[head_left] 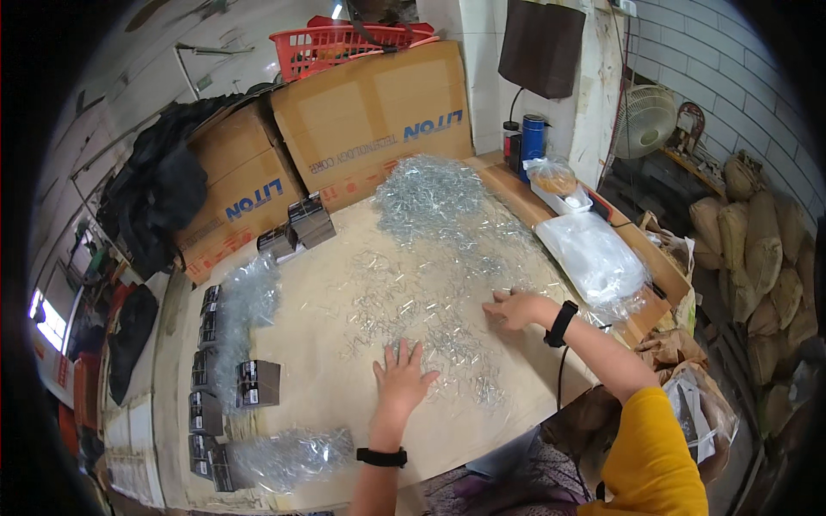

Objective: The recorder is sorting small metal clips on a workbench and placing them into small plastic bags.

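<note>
Directly between left grip [402, 378] and right grip [514, 311], loose thin pieces [456, 354].

- The counter [314, 361] has a pale tan top.
- A big pile [430, 198] of thin, clear pieces sits at its far end.
- Loose pieces [404, 305] lie strewn across the middle.
- A left heap [249, 297] and a near heap [297, 456], both clear and shiny, lie on the left part.
- Dark blocks [205, 413] line the left edge; one block [260, 383] stands just right of them.
- More blocks [311, 224] sit at the far left.
</note>
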